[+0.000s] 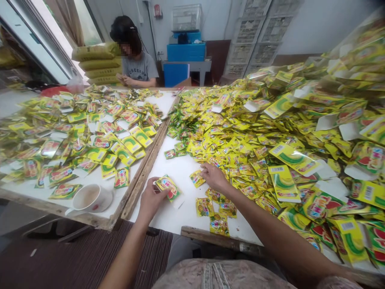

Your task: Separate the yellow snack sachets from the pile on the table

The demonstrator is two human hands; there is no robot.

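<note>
My left hand (152, 198) grips a small yellow-and-green carton (168, 186) with a watermelon picture; its white end flap sticks out toward the lower right. My right hand (214, 176) has its fingertips pinched on the edge of a yellow sachet (197, 178) at the near side of the big heap. Just below that hand, several yellow sachets (219, 222) lie on the white table top. Beyond my hands, a few green sachets (170, 154) lie at the edge of the sachet heap (222, 140).
Cartons with open flaps (284, 182) are piled high on the right. Another carton pile (102, 140) covers the left table, past a wooden ledge (147, 164). A white cup (90, 199) stands near that table's front edge. A person (140, 64) sits across the table.
</note>
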